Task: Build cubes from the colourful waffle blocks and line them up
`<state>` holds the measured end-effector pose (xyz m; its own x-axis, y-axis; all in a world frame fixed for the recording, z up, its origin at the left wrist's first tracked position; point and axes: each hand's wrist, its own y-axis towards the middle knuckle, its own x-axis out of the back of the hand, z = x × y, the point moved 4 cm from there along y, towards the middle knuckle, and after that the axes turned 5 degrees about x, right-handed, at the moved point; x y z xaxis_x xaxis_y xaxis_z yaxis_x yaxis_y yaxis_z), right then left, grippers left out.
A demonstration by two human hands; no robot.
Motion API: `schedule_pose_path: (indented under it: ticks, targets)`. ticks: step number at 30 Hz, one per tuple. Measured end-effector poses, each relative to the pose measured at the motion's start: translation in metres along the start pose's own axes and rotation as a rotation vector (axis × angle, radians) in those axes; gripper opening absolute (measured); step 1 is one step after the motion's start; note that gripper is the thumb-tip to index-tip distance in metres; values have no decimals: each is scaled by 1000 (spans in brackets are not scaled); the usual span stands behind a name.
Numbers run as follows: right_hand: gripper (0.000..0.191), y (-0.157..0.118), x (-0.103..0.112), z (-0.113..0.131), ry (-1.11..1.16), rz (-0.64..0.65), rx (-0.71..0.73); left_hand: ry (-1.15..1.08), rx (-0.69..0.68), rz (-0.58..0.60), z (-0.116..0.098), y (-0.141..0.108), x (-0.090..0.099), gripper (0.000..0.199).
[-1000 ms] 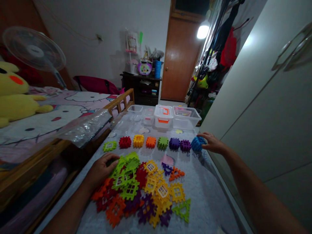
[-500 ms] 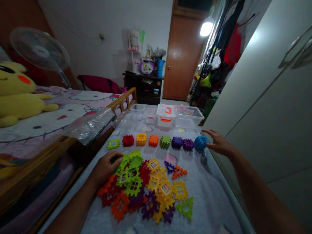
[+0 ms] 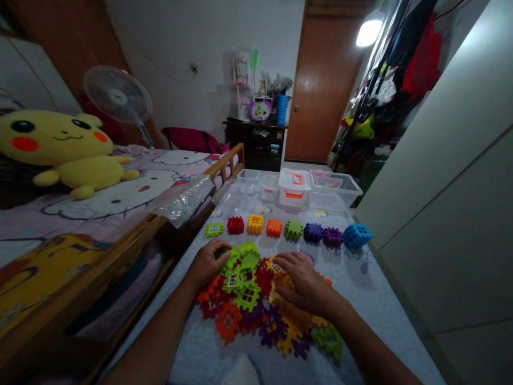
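On the pale blue cloth, slightly creased, a loose pile of flat toy pieces is lying between and partly under the hands, its longer direction appearing to run from far left to near right. Beyond it, at the far end, smooth see-through plastic boxes are standing, one with an orange latch. The right hand is covering more of the pile, its thumb and fingers spreading apart above the yellow pieces; whether it is touching them is hard to tell. The left hand is curving around the far left edge beside the lime pieces; whether it is pinching any cannot be told. A row of notched plastic blocks is stretching across behind the pile, from a chunky blue block on the right to a single flat lime square on the left. Smallest, toothed edges and window-like grids are marking many pieces.
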<state>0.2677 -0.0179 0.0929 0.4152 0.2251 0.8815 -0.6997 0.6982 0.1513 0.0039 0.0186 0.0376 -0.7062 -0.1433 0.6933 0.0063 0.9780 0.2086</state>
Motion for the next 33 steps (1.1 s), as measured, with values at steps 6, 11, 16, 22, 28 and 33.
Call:
schedule_pose_path:
  ticks: [6, 11, 16, 22, 28, 33]
  targets:
    - [53, 33, -21, 12, -32, 61, 65, -112, 8, 19, -4, 0, 0, 22]
    - [64, 53, -35, 5, -40, 138, 100, -205, 16, 44, -2, 0, -2, 24]
    - [51, 57, -38, -4, -2, 82, 99, -210, 12, 42, -2, 0, -2, 22]
    - [36, 52, -31, -11, 108, -32, 136, -150, 5, 2, -4, 1, 0, 18]
    - [17, 43, -21, -34, 121, -173, -14, -131, 24, 15, 2, 1, -1, 18]
    - [17, 37, -17, -43, 183, -160, 46, -103, 17, 32, 2, 1, -2, 18]
